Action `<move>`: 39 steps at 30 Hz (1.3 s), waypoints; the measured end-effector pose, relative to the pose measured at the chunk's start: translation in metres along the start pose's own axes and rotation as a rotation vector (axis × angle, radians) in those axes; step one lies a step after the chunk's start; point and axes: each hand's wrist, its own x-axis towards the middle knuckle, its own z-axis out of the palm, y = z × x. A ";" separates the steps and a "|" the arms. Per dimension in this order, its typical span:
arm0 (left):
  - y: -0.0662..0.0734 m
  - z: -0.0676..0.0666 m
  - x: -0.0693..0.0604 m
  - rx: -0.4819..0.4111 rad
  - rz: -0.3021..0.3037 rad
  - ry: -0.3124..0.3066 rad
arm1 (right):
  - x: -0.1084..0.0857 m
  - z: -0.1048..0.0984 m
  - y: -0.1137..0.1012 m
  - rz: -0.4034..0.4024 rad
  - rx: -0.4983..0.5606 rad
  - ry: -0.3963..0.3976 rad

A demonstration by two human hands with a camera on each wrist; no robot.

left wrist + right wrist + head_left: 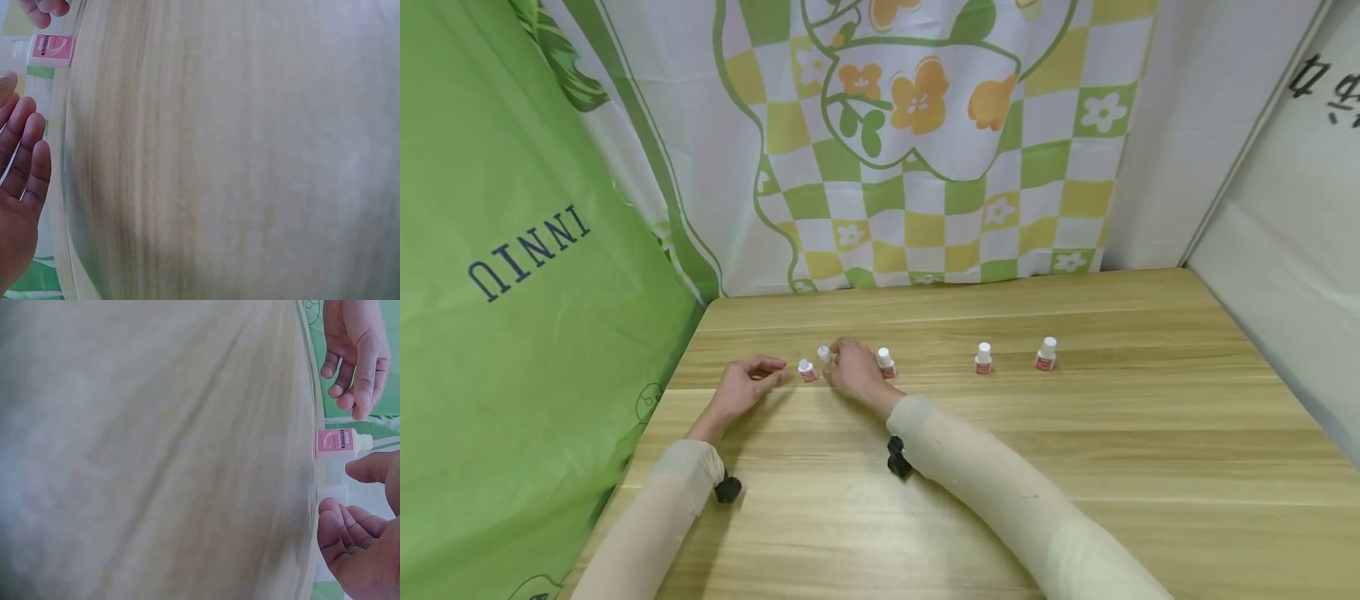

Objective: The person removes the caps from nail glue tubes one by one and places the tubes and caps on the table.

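Observation:
A small white bottle (807,371) with a pink label stands upright between the two hands. In the right wrist view, the bottle (337,443) shows a bare threaded neck without its cap. My left hand (751,385) is just left of it, fingers loosely extended and apart from it; in the left wrist view that hand (22,169) holds nothing. A whitish, translucent cap (823,354) is beside the right hand's fingertips. My right hand (856,371) has thumb and fingers spread apart near the cap (334,492); whether a fingertip touches it is unclear.
Close to the right wrist stands another capped bottle (887,363). Two more capped bottles, one nearer (983,358) and one farther right (1047,354), stand on the wooden table (1120,433). A patterned curtain (925,217) hangs behind, with green fabric (535,350) on the left.

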 end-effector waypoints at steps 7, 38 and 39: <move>-0.001 0.001 -0.001 0.003 -0.002 0.003 | -0.004 -0.001 -0.001 -0.009 -0.022 -0.010; 0.000 0.005 -0.007 -0.029 0.065 0.008 | -0.026 -0.014 -0.001 -0.046 0.024 -0.063; 0.000 0.005 -0.007 -0.030 0.066 0.004 | -0.027 -0.014 0.000 -0.052 0.022 -0.064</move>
